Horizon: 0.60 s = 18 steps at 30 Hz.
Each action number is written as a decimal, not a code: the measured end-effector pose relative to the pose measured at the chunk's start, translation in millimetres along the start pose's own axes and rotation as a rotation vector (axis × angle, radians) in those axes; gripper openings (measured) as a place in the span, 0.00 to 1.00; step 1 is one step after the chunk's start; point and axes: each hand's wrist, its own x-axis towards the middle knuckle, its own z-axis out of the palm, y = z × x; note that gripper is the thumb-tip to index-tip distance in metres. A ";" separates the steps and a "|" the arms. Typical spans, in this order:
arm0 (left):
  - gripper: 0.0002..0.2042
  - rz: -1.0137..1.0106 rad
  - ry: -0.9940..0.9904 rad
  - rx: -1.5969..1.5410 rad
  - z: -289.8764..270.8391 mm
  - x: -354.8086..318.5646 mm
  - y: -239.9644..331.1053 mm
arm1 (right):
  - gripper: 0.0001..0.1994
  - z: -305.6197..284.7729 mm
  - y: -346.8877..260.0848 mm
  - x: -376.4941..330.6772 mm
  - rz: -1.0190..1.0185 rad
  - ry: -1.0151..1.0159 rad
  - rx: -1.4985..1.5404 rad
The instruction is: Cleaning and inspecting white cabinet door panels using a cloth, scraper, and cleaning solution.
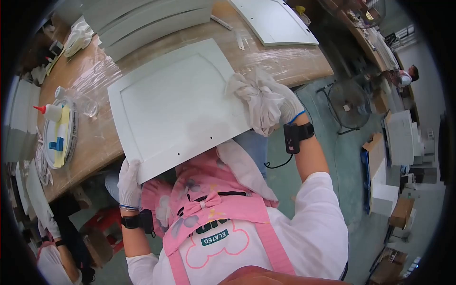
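A white panel [175,99] with a recessed middle, like a cabinet door, lies tilted over the table's near edge. Two small dark holes show along its near side. My left hand [129,184], in a white glove, grips the panel's near left corner, its thumb over the edge. In my right hand [289,108], gloved with a blue cuff, is a bunched pale cloth [259,97] that rests on the panel's right edge. The cloth hides most of the right fingers.
Stacked white panels [142,23] stand at the back of the brown table [104,128]; another panel [280,21] lies back right. At left, an oval tray [71,147] holds a red-tipped bottle [52,112] beside a clear bottle [85,107]. A floor fan [349,104] stands at right.
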 end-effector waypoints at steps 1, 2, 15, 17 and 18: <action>0.25 0.040 0.025 -0.010 4.2 -3.2 4.6 | 0.15 18.1 -0.5 1.1 -0.031 0.075 -0.637; 0.23 0.076 0.050 -0.021 4.2 -4.0 5.0 | 0.14 25.9 1.9 3.0 -0.063 0.145 -1.275; 0.21 0.132 -0.027 0.006 -10.5 -5.2 -43.5 | 0.08 21.3 27.1 6.9 0.160 0.435 -0.847; 0.20 0.173 -0.003 0.010 -12.6 -12.8 -44.7 | 0.17 16.3 36.0 -0.2 0.217 0.554 -0.553; 0.20 0.206 0.016 0.030 -13.3 -18.5 -41.2 | 0.14 20.1 37.3 -3.6 0.145 0.553 -0.502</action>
